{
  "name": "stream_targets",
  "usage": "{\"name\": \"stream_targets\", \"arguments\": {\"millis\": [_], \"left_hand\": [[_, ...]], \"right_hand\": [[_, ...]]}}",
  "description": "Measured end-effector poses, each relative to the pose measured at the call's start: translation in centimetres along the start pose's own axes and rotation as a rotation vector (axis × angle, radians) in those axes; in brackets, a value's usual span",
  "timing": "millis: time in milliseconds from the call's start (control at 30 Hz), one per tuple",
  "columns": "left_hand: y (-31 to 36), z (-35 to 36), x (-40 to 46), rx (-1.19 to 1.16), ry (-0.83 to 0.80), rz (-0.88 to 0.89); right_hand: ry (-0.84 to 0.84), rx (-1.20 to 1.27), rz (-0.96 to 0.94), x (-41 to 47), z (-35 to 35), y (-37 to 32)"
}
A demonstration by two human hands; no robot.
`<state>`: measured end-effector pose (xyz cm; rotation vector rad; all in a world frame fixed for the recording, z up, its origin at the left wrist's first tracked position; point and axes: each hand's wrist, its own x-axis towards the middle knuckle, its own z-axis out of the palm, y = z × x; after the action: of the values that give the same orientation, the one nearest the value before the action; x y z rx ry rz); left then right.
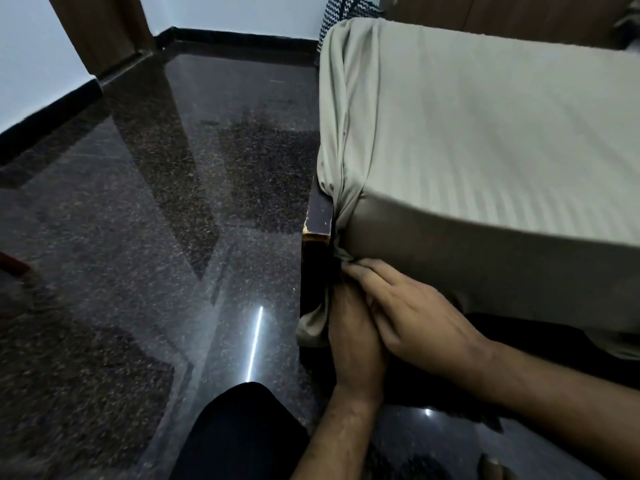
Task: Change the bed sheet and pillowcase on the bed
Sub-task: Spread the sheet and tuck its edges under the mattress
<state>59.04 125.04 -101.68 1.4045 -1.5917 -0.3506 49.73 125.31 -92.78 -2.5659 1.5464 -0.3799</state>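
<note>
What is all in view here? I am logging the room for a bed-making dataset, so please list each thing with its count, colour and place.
bed sheet: one, beige with faint stripes, stretched over the mattress at right, bunched at the near corner
bed frame: one, dark wood, chipped corner, beside the sheet corner
floor: one, dark speckled, glossy, left and centre
skirting: one, black, along the walls
patterned cloth: one, black and white, behind the bed
leg: one, in black, bottom centre
hands: two, left hand and right hand, both at the sheet corner
</note>
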Motion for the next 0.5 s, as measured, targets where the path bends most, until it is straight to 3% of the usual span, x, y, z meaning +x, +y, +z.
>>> {"name": "stream_targets", "arguments": {"millis": [100,167,233,367,500], "left_hand": [[-0.1,-1.4,0.9,-0.108,0.066,-0.166],[-0.7,-2.7,0.5,-0.229,0.046,-0.355],[-1.8,-3.2,-0.5,-0.188,0.006,-0.461],[-2.2,-3.4,-1.0,-0.152,0.032,-0.449],[-0.5,-4.3,-1.1,-0.271,0.174,-0.388]], "right_hand": [[0.029,0.183,0.022,1.0,1.3,0.0],[-0.064,0.338,0.062,1.6,2.1,-0.4],[-0.151,0.459,0.032,2.1,3.2,-0.7],[-0.104,0.489,0.028,3.4,5.4,-0.4],[-0.238,0.671,0.377,6.4,4.9,-0.5]]}}
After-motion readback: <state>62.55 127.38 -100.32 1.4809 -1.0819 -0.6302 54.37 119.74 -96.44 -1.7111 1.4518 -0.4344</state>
